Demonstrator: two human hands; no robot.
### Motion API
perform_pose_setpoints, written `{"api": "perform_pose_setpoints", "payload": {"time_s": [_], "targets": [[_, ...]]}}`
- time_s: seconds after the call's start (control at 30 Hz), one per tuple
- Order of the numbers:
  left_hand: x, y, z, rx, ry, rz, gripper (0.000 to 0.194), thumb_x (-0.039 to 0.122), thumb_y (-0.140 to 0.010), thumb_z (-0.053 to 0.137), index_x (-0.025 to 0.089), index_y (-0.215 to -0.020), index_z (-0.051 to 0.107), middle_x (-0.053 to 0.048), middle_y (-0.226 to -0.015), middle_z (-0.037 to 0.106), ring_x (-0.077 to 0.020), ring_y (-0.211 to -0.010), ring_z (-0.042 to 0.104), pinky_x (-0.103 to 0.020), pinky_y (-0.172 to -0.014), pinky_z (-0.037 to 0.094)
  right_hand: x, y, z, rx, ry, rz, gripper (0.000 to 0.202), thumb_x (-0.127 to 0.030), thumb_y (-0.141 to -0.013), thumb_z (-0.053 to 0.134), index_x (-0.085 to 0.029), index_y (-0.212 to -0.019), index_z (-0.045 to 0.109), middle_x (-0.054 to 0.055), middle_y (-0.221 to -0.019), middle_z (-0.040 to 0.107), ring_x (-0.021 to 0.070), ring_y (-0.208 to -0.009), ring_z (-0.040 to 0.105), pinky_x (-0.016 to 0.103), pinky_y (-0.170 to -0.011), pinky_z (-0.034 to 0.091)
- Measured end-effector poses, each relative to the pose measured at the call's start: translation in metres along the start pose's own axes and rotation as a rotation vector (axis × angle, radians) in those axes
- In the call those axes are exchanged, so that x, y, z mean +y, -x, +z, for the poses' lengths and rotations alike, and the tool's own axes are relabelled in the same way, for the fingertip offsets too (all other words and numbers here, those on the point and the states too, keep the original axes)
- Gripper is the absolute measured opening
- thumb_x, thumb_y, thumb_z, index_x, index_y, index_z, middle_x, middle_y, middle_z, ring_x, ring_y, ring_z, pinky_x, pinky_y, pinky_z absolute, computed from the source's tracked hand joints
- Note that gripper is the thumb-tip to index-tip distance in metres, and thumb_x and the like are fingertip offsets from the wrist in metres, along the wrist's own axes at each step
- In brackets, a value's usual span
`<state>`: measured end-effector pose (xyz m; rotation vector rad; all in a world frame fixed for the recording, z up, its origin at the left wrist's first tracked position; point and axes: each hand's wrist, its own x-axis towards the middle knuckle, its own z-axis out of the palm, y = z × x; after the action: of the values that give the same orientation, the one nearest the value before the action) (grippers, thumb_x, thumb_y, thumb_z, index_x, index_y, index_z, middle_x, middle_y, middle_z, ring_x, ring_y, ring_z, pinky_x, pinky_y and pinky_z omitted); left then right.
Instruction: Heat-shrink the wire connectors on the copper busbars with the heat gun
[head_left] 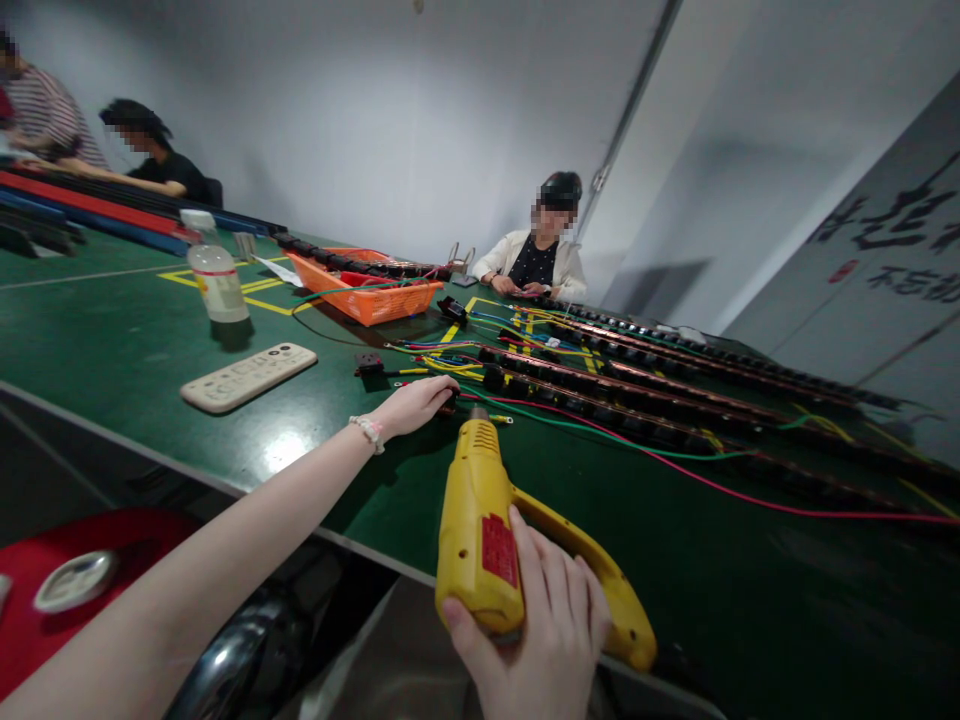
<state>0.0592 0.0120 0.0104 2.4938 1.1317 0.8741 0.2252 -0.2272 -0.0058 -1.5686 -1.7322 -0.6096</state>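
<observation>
My right hand (pixel 544 610) is wrapped around the body of a yellow heat gun (pixel 472 510) with a red label. The gun's metal nozzle (pixel 478 412) points away from me, at the wire ends on the green table. Just left of the nozzle, my left hand (pixel 411 405) has its fingers closed on a small dark part (pixel 450 402), mostly hidden by the fingertips. Around it lie a green wire (pixel 570 418), a red wire (pixel 637 448) and a bundle of yellow wires (pixel 454 366). A small black connector (pixel 367 365) sits behind my left hand.
Long black strips with copper bars (pixel 600 400) stretch across the right of the table (pixel 337 480). An orange basket (pixel 367 300), a bottle (pixel 216 270) and a beige remote-shaped object (pixel 249 378) stand left. A co-worker (pixel 536 255) sits opposite; two more people are far left.
</observation>
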Motion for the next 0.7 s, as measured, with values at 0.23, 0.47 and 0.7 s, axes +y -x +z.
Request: {"api": "perform_pose_setpoints", "payload": {"time_s": [0.23, 0.47, 0.7], "targets": [[-0.001, 0.000, -0.001, -0.003, 0.030, 0.008, 0.037, 0.038, -0.093, 0.028, 0.021, -0.113, 0.055, -0.006, -0.111, 0.063, -0.0203, -0.100, 0.059, -0.033, -0.089, 0.045, -0.018, -0.003, 0.006, -0.038, -0.110, 0.029, 0.080, -0.076, -0.072, 0.042, -0.016, -0.126, 0.047, 0.010, -0.109, 0.060, 0.0261, -0.101, 0.052, 0.048, -0.097, 0.027], [-0.003, 0.001, -0.003, -0.013, 0.039, -0.021, 0.037, 0.038, -0.093, 0.029, 0.021, -0.112, 0.054, -0.006, -0.110, 0.062, -0.0208, -0.100, 0.058, -0.034, -0.089, 0.045, -0.008, -0.003, 0.005, -0.029, -0.126, -0.019, 0.080, -0.076, -0.071, 0.042, -0.017, -0.125, 0.048, 0.008, -0.111, 0.060, 0.0247, -0.101, 0.053, 0.047, -0.098, 0.027], [-0.002, 0.001, -0.004, -0.007, 0.052, -0.029, 0.035, 0.038, -0.092, 0.030, 0.020, -0.110, 0.055, -0.007, -0.107, 0.063, -0.0208, -0.097, 0.058, -0.034, -0.085, 0.046, 0.013, -0.003, 0.000, -0.035, -0.079, -0.069, 0.080, -0.074, -0.071, 0.045, -0.015, -0.125, 0.047, 0.009, -0.110, 0.061, 0.0255, -0.099, 0.054, 0.046, -0.098, 0.026]]}}
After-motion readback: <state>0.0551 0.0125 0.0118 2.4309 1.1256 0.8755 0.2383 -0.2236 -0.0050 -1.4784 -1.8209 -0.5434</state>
